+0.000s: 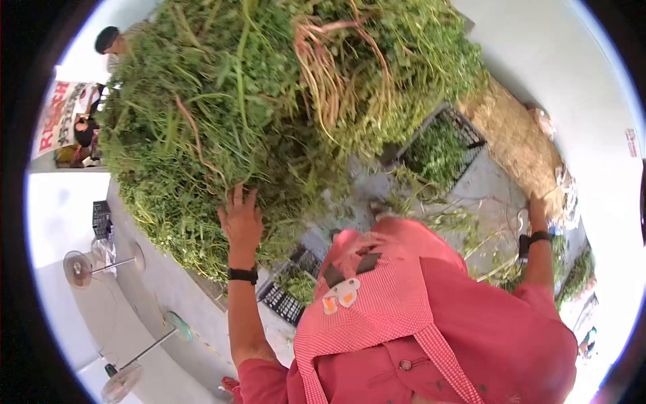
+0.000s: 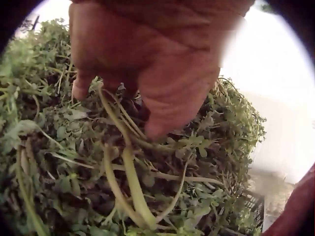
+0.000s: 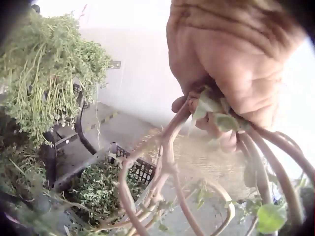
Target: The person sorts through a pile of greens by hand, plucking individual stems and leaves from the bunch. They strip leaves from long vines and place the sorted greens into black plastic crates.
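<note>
A large heap of leafy green plants (image 1: 202, 87) fills the upper left of the head view, with reddish stems (image 1: 323, 74) lying on top. My left hand (image 1: 241, 222) rests at the near edge of the heap. In the left wrist view, the fingers of the left hand (image 2: 142, 64) reach down into the leaves around a pale green stem (image 2: 133, 182); their tips are partly hidden. Out at the right side is my right hand (image 1: 538, 212). The right wrist view shows the right hand (image 3: 226, 64) gripping several thick reddish stems (image 3: 170, 147) that hang and curve below it.
A black crate (image 1: 471, 138) of cut greens stands right of the heap, beside a straw-coloured pile (image 1: 515, 138) along the wall. Another crate (image 1: 282, 304) sits below the left arm. Two fans (image 1: 79, 269) stand at left. A person's dark cap (image 1: 106, 40) shows beyond the heap.
</note>
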Motion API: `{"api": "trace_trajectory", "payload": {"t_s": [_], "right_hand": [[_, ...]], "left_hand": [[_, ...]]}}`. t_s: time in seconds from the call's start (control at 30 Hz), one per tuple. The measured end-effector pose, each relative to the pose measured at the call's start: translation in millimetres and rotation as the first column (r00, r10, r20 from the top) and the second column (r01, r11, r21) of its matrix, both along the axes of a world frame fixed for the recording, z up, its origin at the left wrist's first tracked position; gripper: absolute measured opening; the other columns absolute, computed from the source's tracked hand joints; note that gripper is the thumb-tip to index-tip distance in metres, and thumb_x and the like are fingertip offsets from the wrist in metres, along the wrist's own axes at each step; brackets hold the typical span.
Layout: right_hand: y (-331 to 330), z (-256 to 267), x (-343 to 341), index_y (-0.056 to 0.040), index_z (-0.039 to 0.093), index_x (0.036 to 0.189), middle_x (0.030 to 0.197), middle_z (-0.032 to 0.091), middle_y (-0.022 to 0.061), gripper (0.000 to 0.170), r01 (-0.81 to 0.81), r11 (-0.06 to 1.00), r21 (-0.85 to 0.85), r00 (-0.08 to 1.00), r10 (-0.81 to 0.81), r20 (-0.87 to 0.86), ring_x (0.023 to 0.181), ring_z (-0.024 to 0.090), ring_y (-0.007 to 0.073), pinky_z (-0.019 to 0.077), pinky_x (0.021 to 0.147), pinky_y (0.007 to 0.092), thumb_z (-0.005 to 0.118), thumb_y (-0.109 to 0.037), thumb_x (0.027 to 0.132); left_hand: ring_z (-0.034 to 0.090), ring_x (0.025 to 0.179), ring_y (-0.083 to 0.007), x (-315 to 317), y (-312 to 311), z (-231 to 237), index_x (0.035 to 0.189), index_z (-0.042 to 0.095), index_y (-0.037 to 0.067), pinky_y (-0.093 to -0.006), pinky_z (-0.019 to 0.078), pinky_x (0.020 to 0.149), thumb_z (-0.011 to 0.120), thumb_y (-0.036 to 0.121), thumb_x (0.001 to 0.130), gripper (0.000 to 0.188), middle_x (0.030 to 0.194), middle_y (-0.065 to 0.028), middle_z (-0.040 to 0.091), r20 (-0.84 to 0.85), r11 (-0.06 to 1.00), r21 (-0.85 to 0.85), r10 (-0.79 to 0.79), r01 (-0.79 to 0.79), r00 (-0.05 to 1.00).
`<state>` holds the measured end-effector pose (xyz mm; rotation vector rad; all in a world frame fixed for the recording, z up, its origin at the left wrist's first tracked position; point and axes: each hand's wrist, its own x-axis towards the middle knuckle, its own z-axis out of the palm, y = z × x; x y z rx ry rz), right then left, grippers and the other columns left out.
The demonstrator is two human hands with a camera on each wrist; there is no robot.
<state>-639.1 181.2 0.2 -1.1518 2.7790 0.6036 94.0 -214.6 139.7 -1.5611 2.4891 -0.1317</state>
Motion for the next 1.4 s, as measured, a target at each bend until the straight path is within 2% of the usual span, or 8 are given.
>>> {"api": "trace_trajectory", "payload": {"t_s": [0.17, 0.27, 0.43, 0.73, 0.9, 1.0, 1.07, 1.4], "right_hand": [[2.5, -22.5, 1.0, -0.0039, 0.05, 0.106, 0.072, 0.061, 0.0233, 0.03, -0.184, 0.974, -0.133, 0.982, 0.187, 0.008, 0.066, 0.061, 0.0374, 0.0469, 0.054, 0.0478, 0.053, -0.018, 0.08], [-42.7, 21.1, 71.8, -0.0005, 0.056, 0.091, 0.061, 0.056, 0.0134, 0.031, 0.685, 0.638, -0.351, 0.647, -0.312, 0.696, 0.053, 0.055, 0.0252, 0.0425, 0.047, 0.0378, 0.054, -0.03, 0.083], [-61.9, 33.1, 109.7, -0.0037, 0.06, 0.072, 0.047, 0.042, -0.0006, 0.047, 0.816, 0.469, -0.338, 0.5, -0.277, 0.821, 0.039, 0.039, 0.0106, 0.031, 0.039, 0.0257, 0.054, -0.048, 0.085], [-152.2, 32.6, 197.9, -0.0028, 0.065, 0.079, 0.062, 0.058, 0.0052, 0.055, 0.692, 0.682, -0.237, 0.307, 0.02, 0.951, 0.057, 0.053, 0.0156, 0.0432, 0.053, 0.0316, 0.054, -0.056, 0.082], [-222.1, 38.3, 261.4, -0.0052, 0.064, 0.083, 0.082, 0.065, 0.0133, 0.069, 0.157, 0.976, -0.152, 0.753, -0.019, 0.657, 0.076, 0.06, 0.0292, 0.0462, 0.073, 0.0453, 0.039, -0.069, 0.08], [-244.5, -13.1, 265.0, -0.0049, 0.062, 0.087, 0.084, 0.064, 0.013, 0.054, 0.199, 0.98, -0.025, 0.547, -0.09, 0.832, 0.074, 0.061, 0.0257, 0.0484, 0.068, 0.043, 0.049, -0.058, 0.083], [-254.2, -29.4, 277.7, -0.0035, 0.06, 0.089, 0.079, 0.062, 0.012, 0.04, 0.778, 0.629, 0.005, 0.024, -0.038, 0.999, 0.07, 0.06, 0.0221, 0.0496, 0.06, 0.0374, 0.057, -0.043, 0.083], [-237.8, -51.9, 276.9, -0.0009, 0.056, 0.104, 0.094, 0.059, 0.0157, 0.042, 0.921, 0.337, 0.197, -0.231, 0.063, 0.971, 0.079, 0.06, 0.0266, 0.0517, 0.074, 0.0386, 0.057, -0.039, 0.085]], "left_hand": [[0.03, 0.13, -0.0302, -2.2, 5.0, -16.1, 0.128, 0.048, 0.019, -0.0504, 0.0327, 0.1, 0.058, 0.018, 0.084, 0.045, 0.145, -0.0037, 0.024, -0.165, 0.999, 0.013, 0.053, -0.051, 0.985], [0.029, 0.13, -0.0317, 1.9, 6.3, -25.8, 0.128, 0.047, 0.017, -0.0465, 0.0337, 0.101, 0.057, 0.02, 0.085, 0.044, 0.146, -0.0039, 0.024, -0.239, 1.0, -0.028, 0.001, -0.007, 0.971], [0.027, 0.13, -0.035, 1.5, 5.1, -31.0, 0.13, 0.045, 0.016, -0.0453, 0.0323, 0.102, 0.053, 0.026, 0.088, 0.043, 0.147, -0.0085, 0.021, -0.279, 1.0, -0.021, -0.024, 0.019, 0.96], [0.018, 0.134, -0.034, -3.6, 12.2, -57.7, 0.134, 0.034, 0.013, -0.059, 0.0236, 0.099, 0.05, 0.028, 0.09, 0.05, 0.148, -0.0095, 0.016, -0.18, 0.995, -0.049, 0.078, -0.088, 0.98], [0.015, 0.135, -0.035, -9.9, 14.0, -63.7, 0.135, 0.031, 0.011, -0.0599, 0.0211, 0.098, 0.05, 0.026, 0.089, 0.052, 0.149, -0.0105, 0.013, -0.214, 0.991, -0.071, 0.094, -0.111, 0.972], [0.013, 0.135, -0.0342, -8.3, 15.3, -71.7, 0.135, 0.031, 0.011, -0.0603, 0.0212, 0.097, 0.05, 0.025, 0.089, 0.052, 0.149, -0.0106, 0.012, -0.208, 0.987, -0.112, 0.093, -0.118, 0.974], [0.011, 0.136, -0.0334, -10.2, 15.3, -72.9, 0.134, 0.031, 0.011, -0.06, 0.0199, 0.097, 0.049, 0.025, 0.089, 0.05, 0.149, -0.0107, 0.012, -0.213, 0.982, -0.161, 0.067, -0.103, 0.975], [0.009, 0.136, -0.0331, -8.6, 15.2, -84.3, 0.134, 0.032, 0.01, -0.0578, 0.0156, 0.099, 0.046, 0.031, 0.087, 0.053, 0.149, -0.0124, 0.013, -0.246, 0.973, -0.203, 0.059, -0.111, 0.967]]}}
